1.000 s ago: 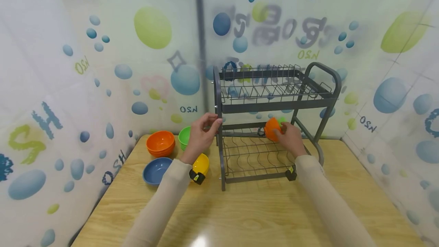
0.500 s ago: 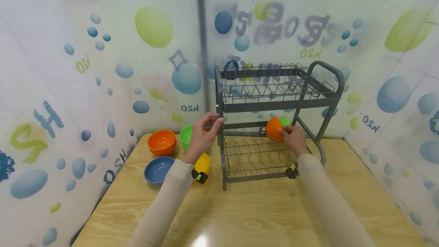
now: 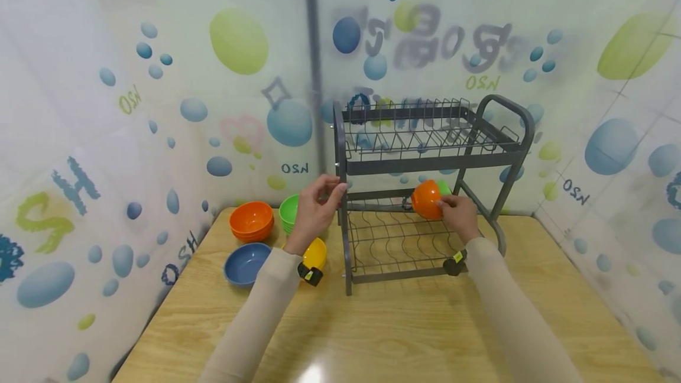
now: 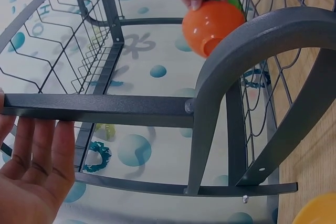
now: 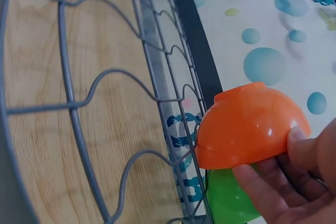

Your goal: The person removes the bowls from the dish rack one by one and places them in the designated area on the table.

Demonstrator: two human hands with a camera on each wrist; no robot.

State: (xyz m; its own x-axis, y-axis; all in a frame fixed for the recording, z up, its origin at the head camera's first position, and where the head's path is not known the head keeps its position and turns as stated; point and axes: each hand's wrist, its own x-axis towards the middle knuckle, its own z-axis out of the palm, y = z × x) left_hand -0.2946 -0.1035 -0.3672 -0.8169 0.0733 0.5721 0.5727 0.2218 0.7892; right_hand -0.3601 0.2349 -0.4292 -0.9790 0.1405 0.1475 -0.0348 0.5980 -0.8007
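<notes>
My right hand [image 3: 460,216] pinches the rim of an orange bowl [image 3: 427,200] between thumb and fingers. The bowl is tipped on its side at the back of the lower tier of a dark grey two-tier dish rack [image 3: 425,165]. Right behind it, a green bowl [image 5: 231,195] is partly hidden by the orange one and my fingers. My left hand [image 3: 317,208] grips the rack's left side frame; in the left wrist view, several fingers [image 4: 39,150] pass behind the side bar [image 4: 100,107].
Left of the rack, stacked orange bowls [image 3: 251,221], stacked green bowls [image 3: 288,211], a blue bowl [image 3: 245,265] and a yellow bowl [image 3: 316,252] stand on the wooden table [image 3: 372,336]. My left forearm partly covers the blue and yellow ones. A patterned curtain [image 3: 239,105] hangs behind.
The orange bowl has turned so more of its rounded outside faces the head camera, and my right hand has shifted slightly right with it. My left hand stays on the rack.
</notes>
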